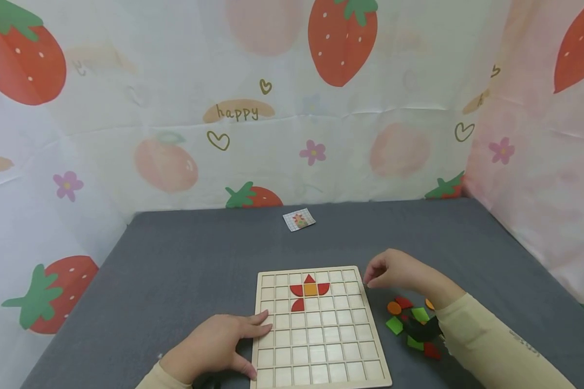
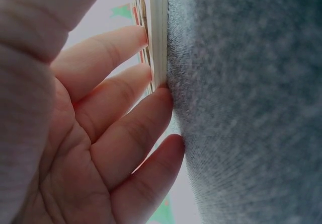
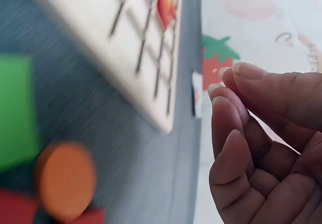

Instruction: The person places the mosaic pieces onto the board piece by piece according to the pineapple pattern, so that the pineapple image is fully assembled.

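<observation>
The wooden grid board (image 1: pixel 324 354) lies flat on the table. In its upper rows, red pieces, among them a triangle (image 1: pixel 309 279) and a quarter circle (image 1: pixel 298 306), surround an orange square (image 1: pixel 310 289). My left hand (image 1: pixel 219 343) rests at the board's left edge, its fingers extended; the left wrist view has fingertips (image 2: pixel 163 94) against the edge. Beyond the upper right corner, my right hand (image 1: pixel 394 270) hovers with loosely bent fingers. No piece shows between its thumb and fingertips (image 3: pixel 225 116) in the right wrist view.
Loose green, red and orange pieces (image 1: pixel 395 325) lie right of the board, partly hidden by the right wrist and a black strap (image 1: pixel 425 328). A small picture card (image 1: pixel 299 220) lies near the table's back edge. Printed fabric (image 1: pixel 345 129) hangs behind the grey table (image 1: pixel 190 259).
</observation>
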{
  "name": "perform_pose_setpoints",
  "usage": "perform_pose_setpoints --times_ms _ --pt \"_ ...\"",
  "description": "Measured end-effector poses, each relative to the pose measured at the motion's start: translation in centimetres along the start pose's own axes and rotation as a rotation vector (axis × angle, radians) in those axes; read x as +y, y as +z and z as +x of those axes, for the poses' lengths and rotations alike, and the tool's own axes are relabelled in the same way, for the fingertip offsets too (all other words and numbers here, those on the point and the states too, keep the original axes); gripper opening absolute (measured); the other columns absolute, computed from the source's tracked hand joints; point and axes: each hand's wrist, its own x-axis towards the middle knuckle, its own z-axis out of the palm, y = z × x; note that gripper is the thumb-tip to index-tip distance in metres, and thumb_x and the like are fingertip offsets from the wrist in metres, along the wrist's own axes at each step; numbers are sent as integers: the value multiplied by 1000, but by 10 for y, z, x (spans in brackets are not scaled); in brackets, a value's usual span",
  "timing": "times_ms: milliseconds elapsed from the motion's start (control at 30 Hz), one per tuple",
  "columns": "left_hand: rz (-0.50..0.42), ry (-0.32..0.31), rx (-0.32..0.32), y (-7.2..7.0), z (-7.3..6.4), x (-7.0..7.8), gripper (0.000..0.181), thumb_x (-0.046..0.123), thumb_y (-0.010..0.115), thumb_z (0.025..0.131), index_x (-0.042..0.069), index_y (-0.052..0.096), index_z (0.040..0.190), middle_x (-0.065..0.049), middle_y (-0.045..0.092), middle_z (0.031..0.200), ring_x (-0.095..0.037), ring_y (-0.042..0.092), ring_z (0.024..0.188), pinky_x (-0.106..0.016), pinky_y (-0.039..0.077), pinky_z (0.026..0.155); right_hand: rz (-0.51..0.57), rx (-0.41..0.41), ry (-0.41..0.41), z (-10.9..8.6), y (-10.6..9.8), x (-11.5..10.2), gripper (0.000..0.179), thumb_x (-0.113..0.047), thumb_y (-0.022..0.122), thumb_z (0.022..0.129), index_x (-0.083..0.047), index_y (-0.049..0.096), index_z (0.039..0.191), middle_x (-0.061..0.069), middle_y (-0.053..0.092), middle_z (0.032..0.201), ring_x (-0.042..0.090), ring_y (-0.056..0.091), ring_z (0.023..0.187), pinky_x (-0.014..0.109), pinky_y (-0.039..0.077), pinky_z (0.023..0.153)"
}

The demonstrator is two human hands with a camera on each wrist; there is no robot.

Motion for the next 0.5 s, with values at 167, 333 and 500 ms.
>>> perform_pose_setpoints --times_ms 167,333,500 --pt "6 1 1 0 0 0 86 70 61 58 29 49 133 5 43 139 -12 51 117 -35 44 89 -13 -40 -10 -8 -1 16 3 -9 68 80 -8 70 83 -1 66 78 15 57 69 29 48 62" --pt "10 6 8 0 -1 -1 86 69 63 59 28 49 133 4 43 139 -13 51 117 -34 44 89 21 -99 -2 -15 0 23 4 -4 68 78 -5 68 81 2 63 72 17 54 63 31 46 58" --pt "10 7 7 0 -1 0 86 69 62 59 28 49 133 4 43 139 -13 51 116 -34 44 88 22 -154 18 -19 0 29 7 -2 70 76 -6 66 81 3 58 65 15 51 58 30 46 55"
